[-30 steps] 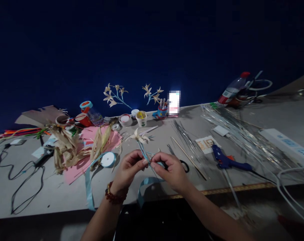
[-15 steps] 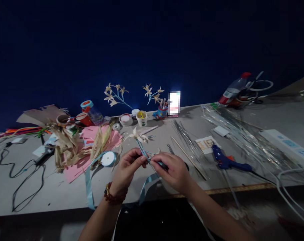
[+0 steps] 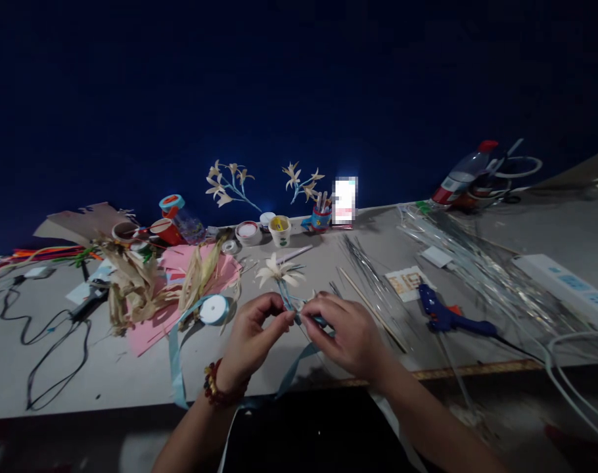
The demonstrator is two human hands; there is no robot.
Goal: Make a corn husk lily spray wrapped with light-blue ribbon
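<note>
A pale flower (image 3: 280,270) on light-blue wrapped stems stands up between my hands, over the front of the table. My left hand (image 3: 259,332), with a beaded bracelet at the wrist, pinches the stems between thumb and fingertips. Close against it, my right hand (image 3: 345,334) is closed on the light-blue ribbon where it meets the stems; its fingers partly hide the spot. The ribbon (image 3: 294,369) hangs below my hands toward the table edge. To the left lies the ribbon roll (image 3: 213,309), its loose tail running down over the edge.
Dried husks (image 3: 131,289) lie on pink paper (image 3: 154,332) at left. Two flower sprays (image 3: 234,187) stand behind small tubs (image 3: 280,231). On the right are thin wires (image 3: 368,269), a blue glue gun (image 3: 449,318), plastic-wrapped bundles, a power strip (image 3: 568,282) and a bottle (image 3: 464,174).
The flower in my hands has turned and now faces up with its petals spread wider. Both hands have shifted only slightly and still hold the stems and ribbon.
</note>
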